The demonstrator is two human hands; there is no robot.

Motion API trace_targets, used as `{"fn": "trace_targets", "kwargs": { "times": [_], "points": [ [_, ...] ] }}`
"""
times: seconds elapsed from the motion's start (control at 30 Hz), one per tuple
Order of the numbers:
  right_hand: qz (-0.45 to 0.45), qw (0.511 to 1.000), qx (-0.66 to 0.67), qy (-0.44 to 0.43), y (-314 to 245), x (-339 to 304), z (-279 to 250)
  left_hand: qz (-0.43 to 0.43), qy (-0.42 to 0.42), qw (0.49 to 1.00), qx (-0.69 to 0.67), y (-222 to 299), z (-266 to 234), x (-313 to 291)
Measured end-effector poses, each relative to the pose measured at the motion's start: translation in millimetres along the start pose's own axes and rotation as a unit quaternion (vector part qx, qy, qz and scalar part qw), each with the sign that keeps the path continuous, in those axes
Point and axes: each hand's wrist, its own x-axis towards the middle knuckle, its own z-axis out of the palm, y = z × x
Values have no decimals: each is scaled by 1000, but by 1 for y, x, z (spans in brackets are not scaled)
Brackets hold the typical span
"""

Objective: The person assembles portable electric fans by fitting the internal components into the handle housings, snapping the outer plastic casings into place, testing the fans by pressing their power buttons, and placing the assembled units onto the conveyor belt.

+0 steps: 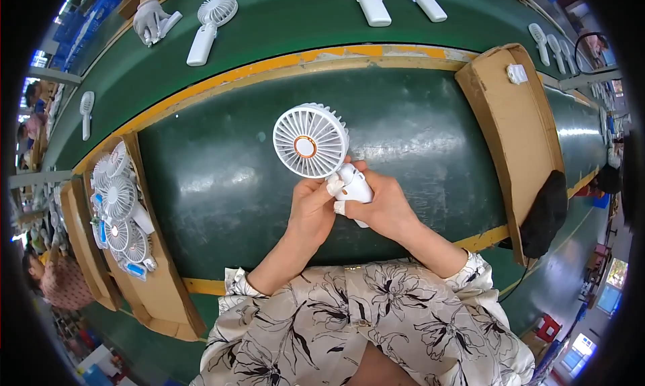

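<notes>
Both my hands hold one white handheld fan [311,141] over the green work surface. Its round grille with an orange ring at the hub tilts up to the left, and the handle runs down to the right. My left hand [313,208] is closed on the handle near the neck, thumb on its front. Around the lower handle my right hand [384,208] is wrapped, its thumb also on the front. White tape covers both thumb tips. The palms and part of the handle are hidden by the fingers.
A cardboard tray [158,298] at left holds several white fans and blue parts. Another cardboard tray [510,127] at right holds a small white piece. Beyond the yellow edge, a green belt [282,23] carries more fans; a co-worker's gloved hand [149,20] touches a white part there.
</notes>
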Motion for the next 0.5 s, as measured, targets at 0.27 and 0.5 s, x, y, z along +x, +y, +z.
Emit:
{"fn": "trace_targets", "kwargs": {
  "times": [0.27, 0.5],
  "points": [
    [-2, 1000, 21, 15, 4, 3, 9, 35, 54, 996, 70, -6, 4, -9],
    [1, 993, 113, 20, 4, 3, 20, 66, 97, 988, 101, -4, 9, -14]
  ]
}}
